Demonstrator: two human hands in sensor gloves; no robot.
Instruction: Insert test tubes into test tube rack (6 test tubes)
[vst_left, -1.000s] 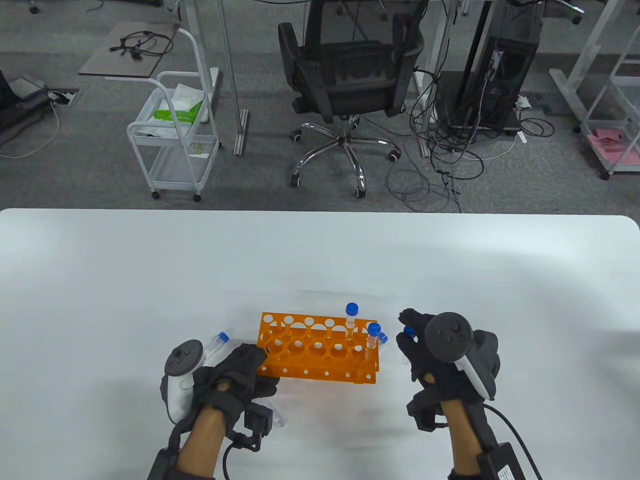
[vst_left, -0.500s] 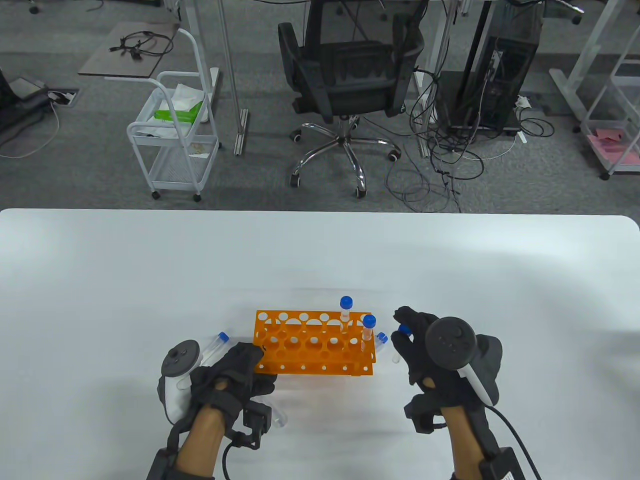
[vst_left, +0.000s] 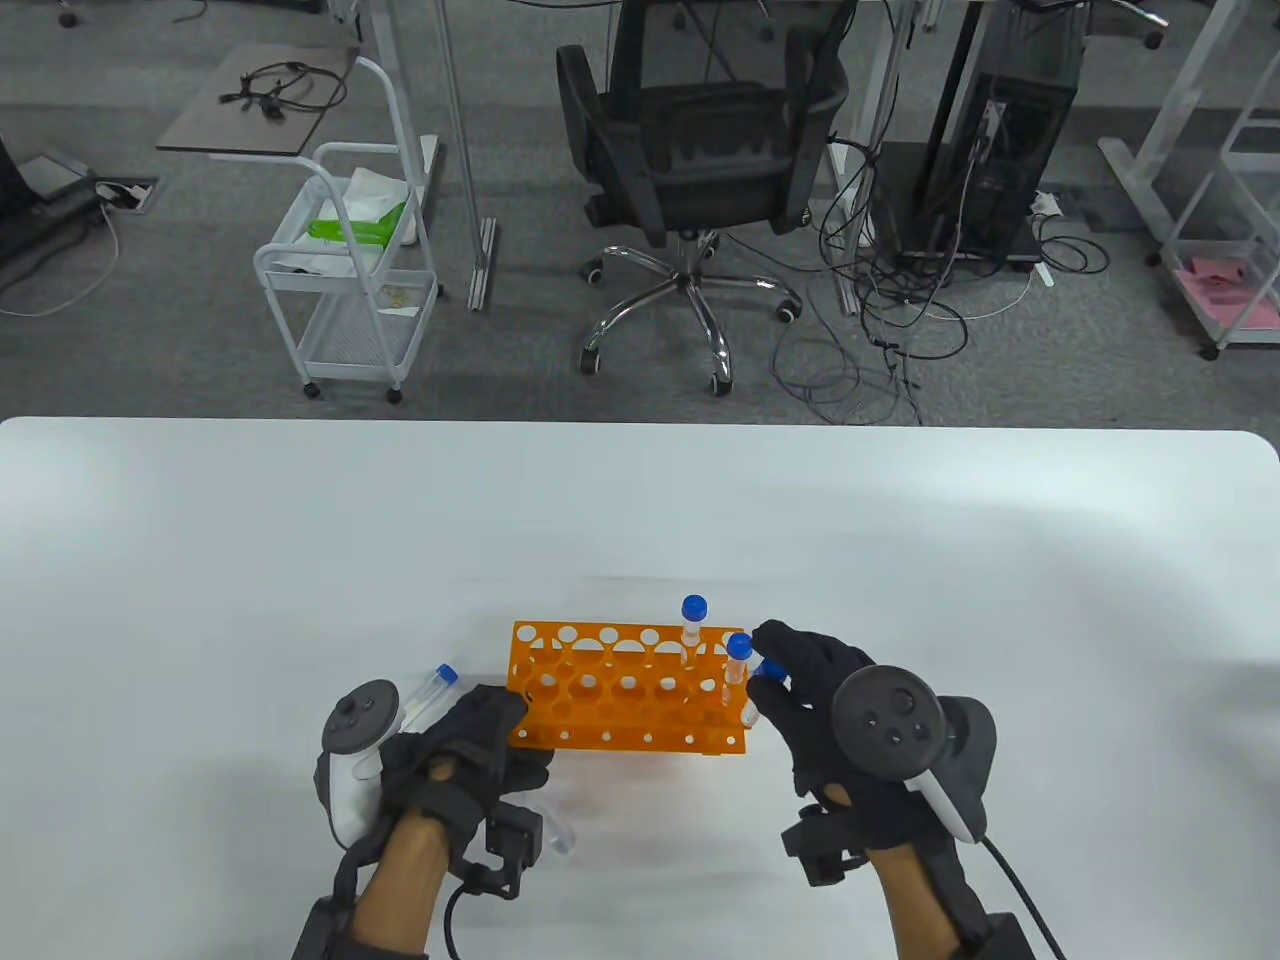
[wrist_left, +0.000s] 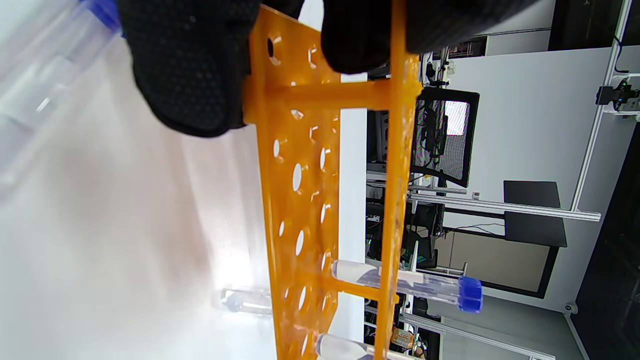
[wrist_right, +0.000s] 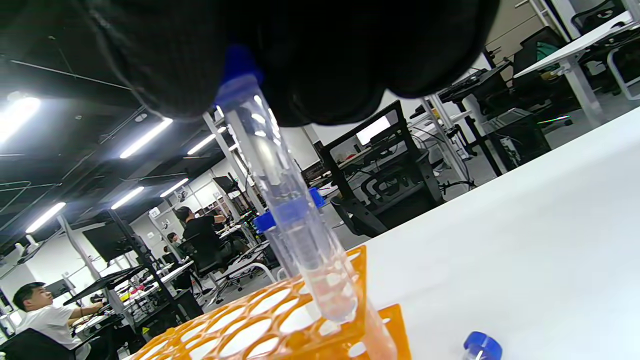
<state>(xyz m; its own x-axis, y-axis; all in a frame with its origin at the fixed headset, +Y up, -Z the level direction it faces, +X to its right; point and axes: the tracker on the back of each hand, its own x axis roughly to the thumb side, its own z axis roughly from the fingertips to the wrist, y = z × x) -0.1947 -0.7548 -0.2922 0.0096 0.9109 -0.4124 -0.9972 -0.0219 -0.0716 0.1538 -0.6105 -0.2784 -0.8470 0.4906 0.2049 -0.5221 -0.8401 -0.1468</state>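
My right hand (vst_left: 830, 700) pinches a tube (wrist_right: 285, 200) by its cap, tip over the rack's (vst_left: 620, 690) right end; my left hand (vst_left: 460, 750) grips the rack's left end.

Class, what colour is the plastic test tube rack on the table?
Orange: the perforated plastic test tube rack shows best in the table view.

You've got a white table (vst_left: 300, 540) filling the near half. Beyond it, grey carpet floor (vst_left: 150, 340). Black office chair (vst_left: 700, 150) far centre, white wire trolley (vst_left: 350, 290) far left holding a green pack (vst_left: 350, 230). Black PC tower (vst_left: 990, 160) far right with tangled cables (vst_left: 880, 340) in front. Pink sheets (vst_left: 1230, 290) on a low shelf, far right edge.
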